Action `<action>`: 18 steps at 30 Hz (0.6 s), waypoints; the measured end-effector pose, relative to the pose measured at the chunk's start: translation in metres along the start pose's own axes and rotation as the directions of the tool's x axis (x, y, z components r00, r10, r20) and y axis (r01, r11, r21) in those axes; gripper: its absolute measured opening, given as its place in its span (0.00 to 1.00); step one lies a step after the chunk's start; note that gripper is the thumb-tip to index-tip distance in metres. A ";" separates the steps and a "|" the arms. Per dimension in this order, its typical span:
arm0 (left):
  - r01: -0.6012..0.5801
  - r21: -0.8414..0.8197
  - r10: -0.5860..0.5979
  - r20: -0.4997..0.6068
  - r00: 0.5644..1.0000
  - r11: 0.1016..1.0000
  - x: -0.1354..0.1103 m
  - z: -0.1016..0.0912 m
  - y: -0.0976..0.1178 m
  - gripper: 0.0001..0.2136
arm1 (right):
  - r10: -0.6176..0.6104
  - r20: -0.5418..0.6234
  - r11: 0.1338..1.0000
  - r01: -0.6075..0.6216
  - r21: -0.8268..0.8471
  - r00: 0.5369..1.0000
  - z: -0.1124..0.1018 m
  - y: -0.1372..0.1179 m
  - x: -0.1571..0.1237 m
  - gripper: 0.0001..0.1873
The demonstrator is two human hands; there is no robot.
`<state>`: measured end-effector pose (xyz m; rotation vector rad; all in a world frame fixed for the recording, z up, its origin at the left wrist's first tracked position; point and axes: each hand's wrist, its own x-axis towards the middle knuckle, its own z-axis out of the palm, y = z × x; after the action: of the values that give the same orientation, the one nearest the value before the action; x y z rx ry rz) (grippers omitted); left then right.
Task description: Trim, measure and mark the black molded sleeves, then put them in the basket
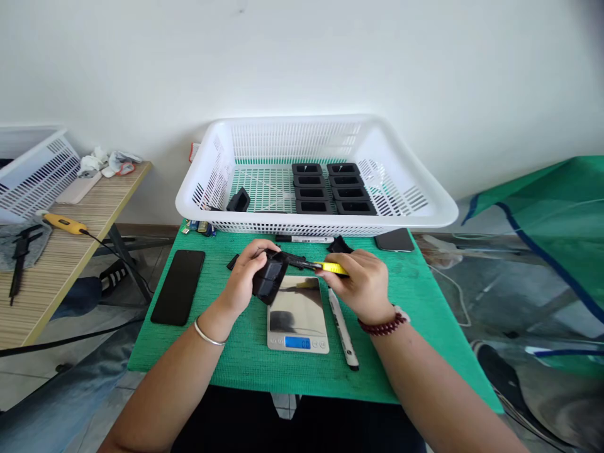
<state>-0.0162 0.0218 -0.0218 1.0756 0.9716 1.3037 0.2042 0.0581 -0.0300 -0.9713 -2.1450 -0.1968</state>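
Observation:
My left hand [245, 277] is closed around a small black box-shaped part [268, 280], held tilted just above a digital scale [298, 314]. My right hand [363, 283] grips a tool with a yellow handle [333, 268]; its dark tip reaches the top of the black part. The scale has a shiny steel plate and a lit blue display. A white pen [343, 330] lies to the right of the scale, partly under my right wrist. All of this is on a small table with a green mat [226, 352].
A white plastic basket [425, 207] at the back holds several black parts [330, 189] in two rows and one loose part [238, 200]. One black phone [178, 286] lies at left, another [394, 240] at back right, with a marker [304, 239] between. A wooden bench [70, 239] stands left.

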 end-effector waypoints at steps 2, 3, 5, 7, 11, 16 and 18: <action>-0.013 -0.010 0.012 -0.085 0.996 1.000 0.002 0.000 0.001 0.08 | -0.061 0.045 0.996 0.058 0.073 0.997 0.000 -0.004 -0.001 0.23; -0.027 -0.017 0.024 -0.122 0.992 0.999 0.004 0.000 0.001 0.08 | -0.097 0.077 0.991 0.089 0.101 0.992 0.001 -0.006 -0.001 0.24; -0.052 -0.036 0.045 -0.174 0.984 0.998 0.005 0.000 0.002 0.08 | -0.161 0.140 0.981 0.143 0.132 0.977 0.003 -0.011 -0.002 0.24; -0.061 -0.071 0.046 -0.206 0.977 0.996 0.006 0.001 0.002 0.08 | -0.203 0.187 0.973 0.176 0.150 0.961 0.006 -0.015 -0.003 0.25; 0.021 -0.153 -0.044 -0.149 0.988 0.988 0.005 0.002 0.003 0.08 | -0.206 0.209 0.973 0.176 0.152 0.956 0.008 -0.016 -0.004 0.25; 0.107 -0.192 -0.118 -0.045 0.992 0.976 0.003 0.002 0.005 0.09 | -0.155 0.189 0.984 0.133 0.121 0.970 0.005 -0.012 -0.002 0.27; 0.130 -0.217 -0.135 -0.009 0.991 0.968 0.003 0.001 0.006 0.10 | -0.140 0.180 0.988 0.124 0.096 0.974 0.003 -0.010 -0.002 0.26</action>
<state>-0.0167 0.0240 -0.0156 0.8169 0.8814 1.2816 0.1959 0.0513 -0.0316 -0.8265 -2.3718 -0.0808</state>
